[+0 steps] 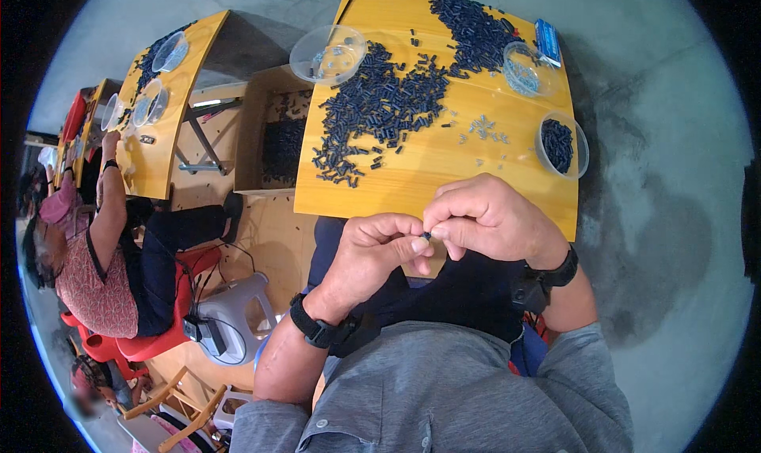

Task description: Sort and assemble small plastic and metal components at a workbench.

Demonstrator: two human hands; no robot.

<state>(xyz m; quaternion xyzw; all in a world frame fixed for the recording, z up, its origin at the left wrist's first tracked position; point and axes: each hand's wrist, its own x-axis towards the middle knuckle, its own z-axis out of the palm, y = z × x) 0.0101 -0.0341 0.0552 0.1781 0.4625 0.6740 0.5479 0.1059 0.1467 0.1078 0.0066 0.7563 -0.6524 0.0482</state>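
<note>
Grey floor (666,175) stretches away to the right of a yellow table (396,191), where a person in a grey shirt (444,374) sits working. From where I stand, the left hand (369,251) has its thumb and forefinger pinched narrow on a small dark piece (426,236), just off the table's near edge; the right hand (491,215) pinches it too, from the other side. Whether anything else sits between those fingertips, I cannot tell. Beyond them lie a loose heap of dark pieces (384,96) and a scatter of silvery bits (486,128). At the table's right edge stands a clear cup (583,156) filled with more dark pieces. Off to the left, a co-worker (95,294) sits on a red chair (186,294) at another yellow table (174,96).
</note>
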